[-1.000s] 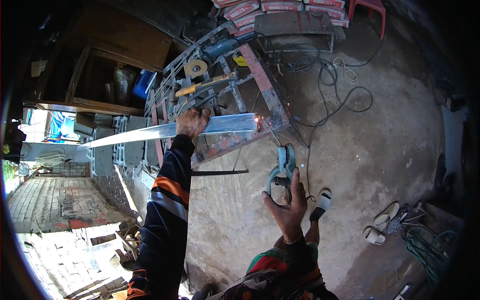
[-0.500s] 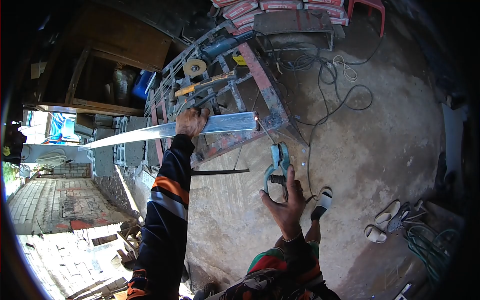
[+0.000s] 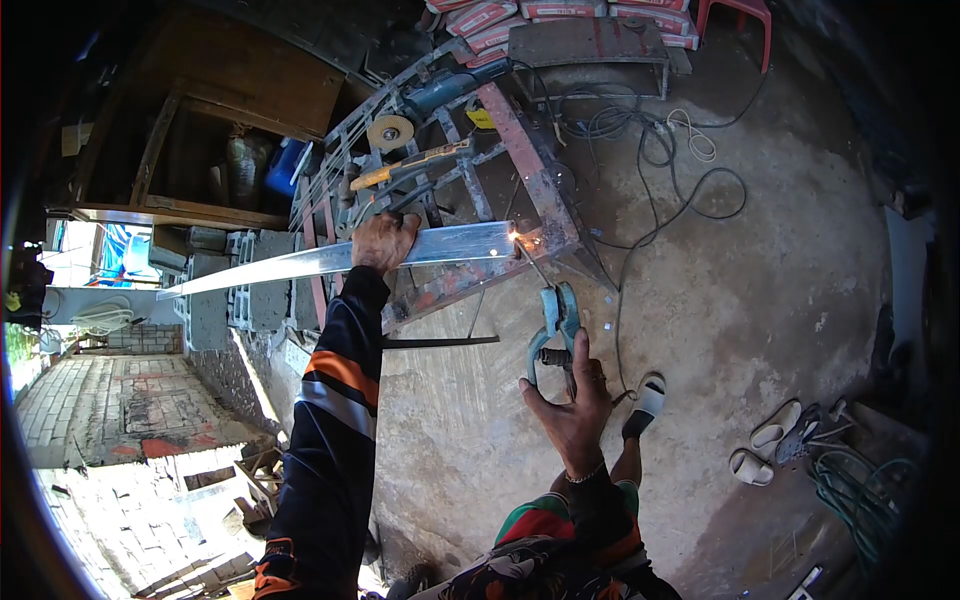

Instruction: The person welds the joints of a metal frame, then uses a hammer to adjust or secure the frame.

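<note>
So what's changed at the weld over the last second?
The right hand with the electrode holder moved slightly left early on, then held. Sparks at the rod tip dimmed to a glow, then flared again now. The left hand still grips the metal bar in the same spot on the rack; nothing let go.

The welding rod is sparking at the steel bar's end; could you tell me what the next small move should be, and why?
Probably ease the rod along the seam: sparks show at the end of the steel bar where it meets the red frame, the right hand grips the electrode holder, and the left hand steadies the bar.
</note>
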`<state>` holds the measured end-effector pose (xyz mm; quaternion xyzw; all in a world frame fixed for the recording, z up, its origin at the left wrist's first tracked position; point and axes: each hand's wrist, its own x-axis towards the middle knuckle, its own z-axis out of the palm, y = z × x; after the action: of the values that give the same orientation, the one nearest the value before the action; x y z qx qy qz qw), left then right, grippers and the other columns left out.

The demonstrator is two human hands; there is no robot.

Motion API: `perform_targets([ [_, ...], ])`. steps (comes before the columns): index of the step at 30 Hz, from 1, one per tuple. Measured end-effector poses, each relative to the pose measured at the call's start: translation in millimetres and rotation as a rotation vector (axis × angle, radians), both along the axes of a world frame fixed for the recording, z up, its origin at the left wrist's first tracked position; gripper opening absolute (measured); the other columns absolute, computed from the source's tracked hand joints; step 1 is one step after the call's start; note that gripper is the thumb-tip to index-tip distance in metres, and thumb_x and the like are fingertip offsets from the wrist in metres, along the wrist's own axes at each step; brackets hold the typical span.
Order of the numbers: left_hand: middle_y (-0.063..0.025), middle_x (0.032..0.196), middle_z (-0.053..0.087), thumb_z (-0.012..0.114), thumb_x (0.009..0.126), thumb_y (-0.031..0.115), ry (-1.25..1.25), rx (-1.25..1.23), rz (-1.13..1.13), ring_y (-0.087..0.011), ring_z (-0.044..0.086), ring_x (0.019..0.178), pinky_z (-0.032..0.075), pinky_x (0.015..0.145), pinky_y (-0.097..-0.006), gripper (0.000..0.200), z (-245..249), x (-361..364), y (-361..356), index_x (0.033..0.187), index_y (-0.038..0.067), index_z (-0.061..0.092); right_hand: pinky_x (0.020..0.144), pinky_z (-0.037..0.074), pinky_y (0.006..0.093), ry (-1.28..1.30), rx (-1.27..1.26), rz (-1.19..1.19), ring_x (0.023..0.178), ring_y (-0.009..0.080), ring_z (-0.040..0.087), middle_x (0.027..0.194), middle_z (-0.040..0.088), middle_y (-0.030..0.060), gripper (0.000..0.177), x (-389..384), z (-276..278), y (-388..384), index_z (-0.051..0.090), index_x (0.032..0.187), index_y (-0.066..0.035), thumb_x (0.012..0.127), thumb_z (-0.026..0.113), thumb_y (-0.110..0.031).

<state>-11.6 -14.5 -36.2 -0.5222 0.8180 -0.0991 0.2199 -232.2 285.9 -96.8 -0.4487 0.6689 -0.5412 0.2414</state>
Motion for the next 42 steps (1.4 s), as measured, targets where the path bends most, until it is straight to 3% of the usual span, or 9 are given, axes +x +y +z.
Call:
perform_targets([
  [7, -0.0125, 0.097, 0.067, 0.056, 0.089, 0.04, 0.029, 0.004, 0.022, -0.0355, 0.068, 0.095, 0.055, 0.074, -0.0497, 0.027, -1, -1, 3, 0.106, 0.02, 0.061, 0.064, 0.05, 0.0289, -0.18, 0.001, -0.037, 0.078, 0.0191, 0.066, 0.089, 0.069, 0.01, 0.089, 8, -4, -3, 0.047, 0.142, -0.003, 0.064, 0.088, -0.016],
  [8, -0.0113, 0.097, 0.068, 0.055, 0.09, 0.038, 0.017, -0.006, -0.02, -0.0353, 0.068, 0.095, 0.055, 0.074, -0.0495, 0.024, 1, -1, 4, 0.105, 0.021, 0.061, 0.063, 0.05, 0.0284, -0.034, -0.034, -0.01, 0.079, 0.0178, 0.064, 0.088, 0.065, 0.0092, 0.089, -1, 3, 0, 0.047, 0.142, -0.002, 0.064, 0.088, -0.014],
  [11, -0.0152, 0.095, 0.068, 0.046, 0.095, 0.03, -0.012, -0.019, -0.021, -0.0355, 0.069, 0.091, 0.057, 0.07, -0.0466, 0.021, 2, -2, 3, 0.102, 0.02, 0.063, 0.064, 0.051, 0.0299, -0.219, -0.222, -0.084, 0.077, 0.0183, 0.061, 0.09, 0.063, 0.0081, 0.092, 5, -5, 2, 0.044, 0.144, -0.002, 0.065, 0.088, -0.014],
  [15, -0.0174, 0.093, 0.068, 0.044, 0.095, 0.028, 0.0, -0.04, -0.075, -0.0359, 0.069, 0.089, 0.057, 0.069, -0.0463, 0.021, 2, -2, 6, 0.102, 0.019, 0.062, 0.066, 0.052, 0.0297, -0.146, -0.153, -0.028, 0.08, 0.0193, 0.064, 0.093, 0.064, 0.0086, 0.094, -1, 2, 4, 0.043, 0.145, -0.003, 0.064, 0.089, -0.014],
  [17, -0.0179, 0.092, 0.068, 0.044, 0.096, 0.029, -0.016, -0.031, -0.02, -0.0364, 0.069, 0.089, 0.057, 0.07, -0.047, 0.022, 2, -3, 4, 0.101, 0.019, 0.063, 0.083, 0.052, 0.0344, -0.173, -0.061, 0.073, 0.098, 0.0231, 0.064, 0.113, 0.063, 0.016, 0.097, 0, 2, 6, 0.035, 0.148, 0.002, 0.066, 0.087, -0.006],
  [21, -0.0177, 0.092, 0.068, 0.043, 0.096, 0.029, 0.005, -0.019, -0.024, -0.0369, 0.069, 0.087, 0.056, 0.07, -0.0472, 0.024, 5, -4, 5, 0.099, 0.019, 0.064, 0.083, 0.052, 0.0348, -0.14, -0.01, 0.074, 0.096, 0.0235, 0.065, 0.109, 0.065, 0.0156, 0.097, -1, 5, 5, 0.036, 0.147, 0.002, 0.066, 0.087, -0.008],
  [23, -0.0167, 0.091, 0.069, 0.042, 0.096, 0.03, 0.027, -0.029, -0.032, -0.037, 0.069, 0.087, 0.056, 0.071, -0.0475, 0.025, 5, -4, 6, 0.098, 0.02, 0.064, 0.068, 0.053, 0.0343, -0.06, -0.081, -0.003, 0.081, 0.0224, 0.065, 0.095, 0.067, 0.0105, 0.093, 0, 3, 1, 0.044, 0.145, -0.005, 0.064, 0.088, -0.016],
  [33, -0.0152, 0.09, 0.07, 0.042, 0.097, 0.031, 0.04, -0.046, -0.026, -0.0361, 0.069, 0.086, 0.056, 0.07, -0.0476, 0.026, 4, -3, 6, 0.096, 0.02, 0.065, 0.067, 0.053, 0.0347, -0.028, -0.064, -0.009, 0.079, 0.0239, 0.065, 0.093, 0.066, 0.0107, 0.092, 0, 2, 0, 0.045, 0.145, -0.006, 0.064, 0.089, -0.017],
  [42, -0.0136, 0.093, 0.068, 0.056, 0.09, 0.04, 0.019, -0.041, -0.063, -0.0364, 0.068, 0.09, 0.056, 0.07, -0.0489, 0.027, -4, 3, 2, 0.103, 0.018, 0.06, 0.069, 0.052, 0.0315, -0.061, -0.041, 0.002, 0.078, 0.0204, 0.066, 0.098, 0.073, 0.0082, 0.092, 3, 0, -4, 0.045, 0.143, -0.004, 0.064, 0.089, -0.016],
])
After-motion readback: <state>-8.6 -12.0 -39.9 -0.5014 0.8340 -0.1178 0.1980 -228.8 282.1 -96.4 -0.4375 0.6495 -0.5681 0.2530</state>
